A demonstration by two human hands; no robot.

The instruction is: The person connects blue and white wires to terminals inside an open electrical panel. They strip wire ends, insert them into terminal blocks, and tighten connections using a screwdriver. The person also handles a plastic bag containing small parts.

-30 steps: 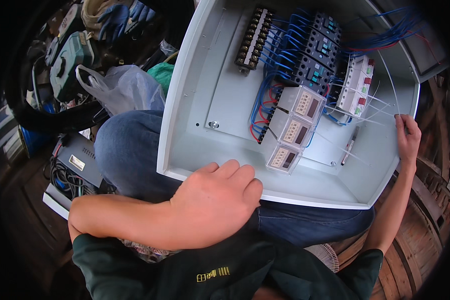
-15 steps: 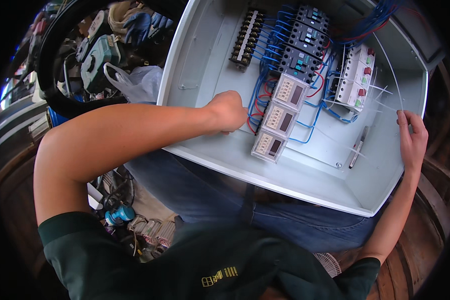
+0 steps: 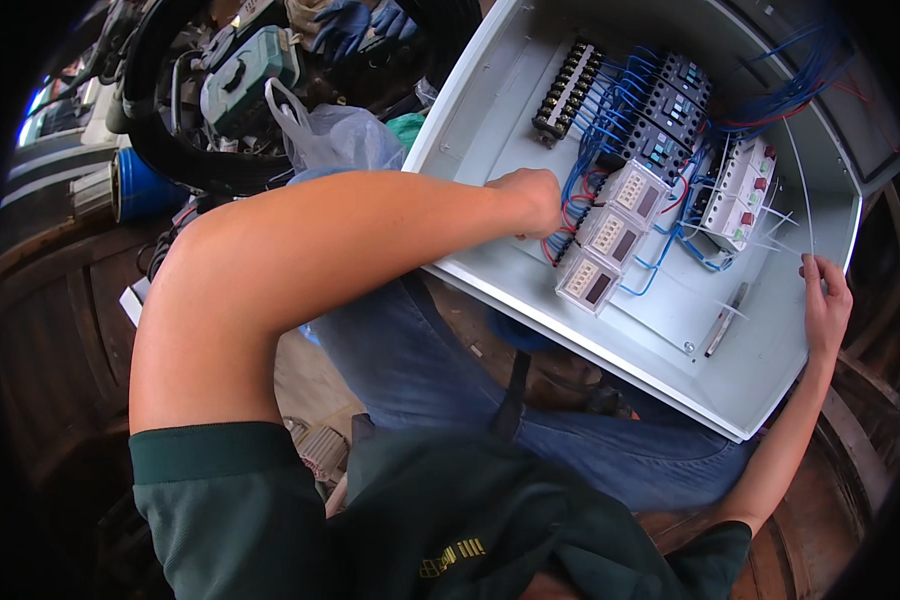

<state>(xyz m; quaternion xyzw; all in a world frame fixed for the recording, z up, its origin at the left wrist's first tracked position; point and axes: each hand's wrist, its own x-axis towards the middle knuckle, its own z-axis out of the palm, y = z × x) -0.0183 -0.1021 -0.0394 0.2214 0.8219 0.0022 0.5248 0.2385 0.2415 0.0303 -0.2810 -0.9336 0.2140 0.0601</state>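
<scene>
A grey metal electrical enclosure lies open across my lap. Inside are a black terminal strip, black contactors, white breakers and three white timer modules, joined by blue and red wires. My left hand reaches in from the left, its fingers curled on the wire bundle just left of the timers. My right hand grips the enclosure's right rim. A grey pen-like tool lies loose on the back plate, and white cable ties stick out near the breakers.
A clear plastic bag, blue gloves, a teal tool and coiled black hose crowd the upper left. A blue drum stands beside them. Wooden planks lie under my right side.
My left hand left the enclosure's near rim, reached inside to the wires by the timers, and has stayed there. My right hand has kept its hold on the right rim.
</scene>
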